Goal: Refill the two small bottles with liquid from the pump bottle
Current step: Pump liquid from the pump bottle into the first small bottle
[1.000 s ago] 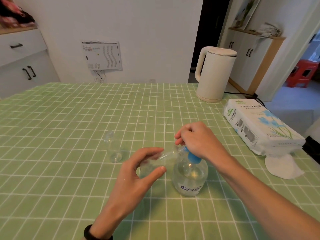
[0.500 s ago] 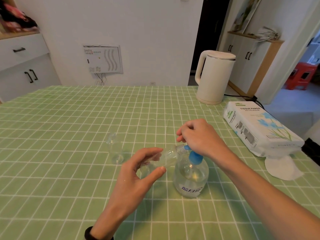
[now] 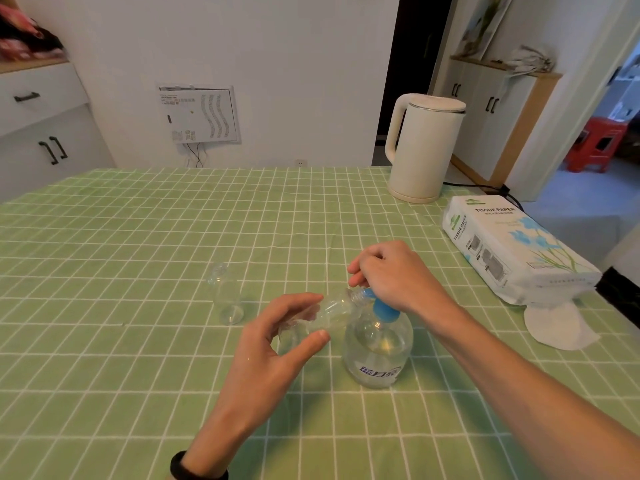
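Note:
A clear round pump bottle (image 3: 377, 355) with a blue pump collar and clear liquid stands on the green checked tablecloth. My right hand (image 3: 391, 275) covers the pump head, fingers curled over it. My left hand (image 3: 273, 337) holds a small clear bottle (image 3: 329, 311) between thumb and fingers, tilted with its mouth against the pump spout. A second small clear bottle (image 3: 227, 296) stands upright and uncapped to the left, apart from both hands.
A white kettle (image 3: 422, 150) stands at the table's far right with its cord trailing off. A white tissue pack (image 3: 512, 251) lies near the right edge with a loose tissue (image 3: 557, 327) in front of it. White cabinets flank the room.
My hands and both bottles keep the same pose; only the head view has shifted slightly downward and closer.

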Available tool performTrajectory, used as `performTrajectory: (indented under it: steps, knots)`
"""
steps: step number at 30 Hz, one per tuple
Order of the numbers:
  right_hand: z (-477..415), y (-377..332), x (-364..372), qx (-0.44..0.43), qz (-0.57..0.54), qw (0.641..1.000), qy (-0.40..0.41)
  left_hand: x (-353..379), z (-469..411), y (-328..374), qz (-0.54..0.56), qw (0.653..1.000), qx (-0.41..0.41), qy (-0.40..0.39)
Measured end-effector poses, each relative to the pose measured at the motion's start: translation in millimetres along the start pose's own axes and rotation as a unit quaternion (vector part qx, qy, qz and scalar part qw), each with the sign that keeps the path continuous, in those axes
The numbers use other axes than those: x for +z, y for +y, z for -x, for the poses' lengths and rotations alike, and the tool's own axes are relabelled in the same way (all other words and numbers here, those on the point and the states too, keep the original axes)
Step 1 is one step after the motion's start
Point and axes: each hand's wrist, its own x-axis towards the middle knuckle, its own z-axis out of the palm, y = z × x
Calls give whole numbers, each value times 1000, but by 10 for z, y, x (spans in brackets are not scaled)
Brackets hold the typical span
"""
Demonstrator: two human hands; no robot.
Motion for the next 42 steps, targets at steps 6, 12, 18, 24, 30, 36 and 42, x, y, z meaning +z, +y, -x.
performTrajectory:
  steps: [6,12,18,24,30,36,42]
  knots:
    - [-17,-73,-63,-15,-9,1000,2,-16,-12,32,4,1000,9,1]
    - [-73,6,-18,4,-33,999,1,-17,-28,25,8,1000,8,4]
    - [-60,67,46,16,-39,999,-6,-13,-9,-6,4,1000,0,-2]
    - [-32,13,-1,20,-40,999,-8,-16,-11,3,12,1000,-1,3]
    - [-30,-59,-52,10,-36,999,-12,-22,-24,34,5,1000,7,4]
    - [-57,9,-29,15,-51,999,4,-19,-40,18,7,1000,3,7]
    - [-52,67,37,21,-57,998,2,-24,-23,0,5,1000,-3,-2]
